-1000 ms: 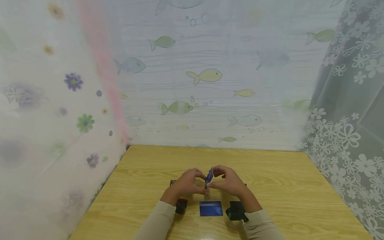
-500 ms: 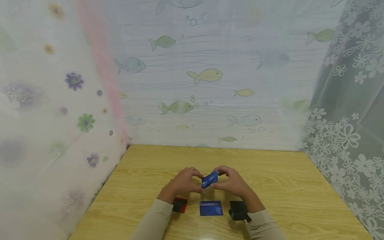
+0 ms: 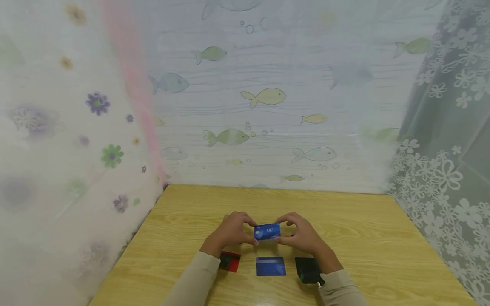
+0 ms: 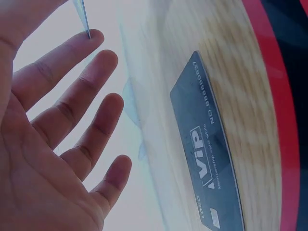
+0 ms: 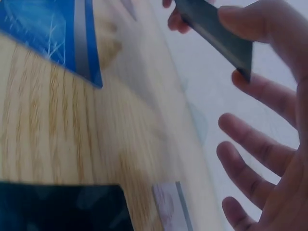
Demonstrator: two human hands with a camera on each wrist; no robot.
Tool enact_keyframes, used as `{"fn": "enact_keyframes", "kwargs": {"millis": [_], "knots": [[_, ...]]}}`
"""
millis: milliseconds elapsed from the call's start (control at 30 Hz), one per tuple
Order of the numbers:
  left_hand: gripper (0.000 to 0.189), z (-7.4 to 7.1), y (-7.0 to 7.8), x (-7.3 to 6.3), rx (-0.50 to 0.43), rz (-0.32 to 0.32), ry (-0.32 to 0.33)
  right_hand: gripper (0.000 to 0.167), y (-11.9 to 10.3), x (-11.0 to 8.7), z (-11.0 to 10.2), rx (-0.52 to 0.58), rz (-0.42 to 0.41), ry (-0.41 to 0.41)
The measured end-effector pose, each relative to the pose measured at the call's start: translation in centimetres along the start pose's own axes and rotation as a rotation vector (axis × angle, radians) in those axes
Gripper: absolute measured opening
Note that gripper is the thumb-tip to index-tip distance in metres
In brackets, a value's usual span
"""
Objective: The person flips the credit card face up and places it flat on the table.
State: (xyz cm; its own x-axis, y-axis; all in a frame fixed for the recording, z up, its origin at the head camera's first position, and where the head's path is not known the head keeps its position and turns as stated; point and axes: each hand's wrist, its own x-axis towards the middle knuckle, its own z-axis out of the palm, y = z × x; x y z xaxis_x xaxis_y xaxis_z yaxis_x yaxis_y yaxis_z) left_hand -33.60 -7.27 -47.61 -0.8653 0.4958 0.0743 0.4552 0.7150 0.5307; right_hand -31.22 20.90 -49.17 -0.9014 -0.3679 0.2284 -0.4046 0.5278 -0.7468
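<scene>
Above the table, a blue VIP card (image 3: 267, 231) is held upright with its lettered face showing in the head view. My left hand (image 3: 231, 231) holds its left side, index finger at the upper corner and thumb at the lower. On the opposite side, my right hand (image 3: 300, 233) pinches the card between thumb and index finger. The other fingers of both hands are spread away from it, as the wrist views show. Just in front of the hands, another blue card (image 3: 271, 267) with a grey stripe lies flat on the table.
A red and black card (image 3: 231, 261) lies by the left forearm. A dark card (image 3: 307, 270) lies under the right wrist, partly hidden. Farther back are a black VIP card (image 4: 204, 144) and a pale card with a grey stripe (image 5: 172, 207). A fish-print curtain (image 3: 264, 127) hangs behind the table.
The held card has turned from edge-on to face-on, its VIP lettering now level. The hands have moved slightly apart, each at one side of the card. The table cards have stayed put.
</scene>
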Motion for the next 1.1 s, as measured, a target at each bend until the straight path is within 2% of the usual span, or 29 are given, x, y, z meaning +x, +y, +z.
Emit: {"fn": "enact_keyframes", "kwargs": {"millis": [133, 400, 600, 733, 967, 1100], "knots": [[0.055, 0.3, 0.0, 0.4, 0.063, -0.005, 0.012, 0.049, 0.3, -0.1, -0.2, -0.132, -0.016, 0.002], [0.055, 0.4, 0.7, 1.0, 0.102, -0.051, 0.003, 0.058, 0.4, 0.0, -0.5, -0.313, -0.001, -0.054], [0.053, 1.2, 0.6, 1.4, 0.188, -0.095, -0.022, 0.054, 0.6, 0.2, 0.0, -0.370, 0.079, -0.089], [0.052, 1.4, 0.7, 1.4, 0.247, -0.095, -0.012, 0.051, 0.5, 0.3, 0.3, -0.422, 0.102, -0.098], [0.047, 1.3, 1.5, 1.3, 0.211, -0.131, -0.008, 0.049, 0.5, 0.2, 0.6, -0.457, 0.150, -0.096], [0.047, 1.4, 1.8, 1.6, 0.232, -0.151, -0.020, 0.048, 0.2, 0.2, 0.7, -0.467, 0.160, -0.102]]}}
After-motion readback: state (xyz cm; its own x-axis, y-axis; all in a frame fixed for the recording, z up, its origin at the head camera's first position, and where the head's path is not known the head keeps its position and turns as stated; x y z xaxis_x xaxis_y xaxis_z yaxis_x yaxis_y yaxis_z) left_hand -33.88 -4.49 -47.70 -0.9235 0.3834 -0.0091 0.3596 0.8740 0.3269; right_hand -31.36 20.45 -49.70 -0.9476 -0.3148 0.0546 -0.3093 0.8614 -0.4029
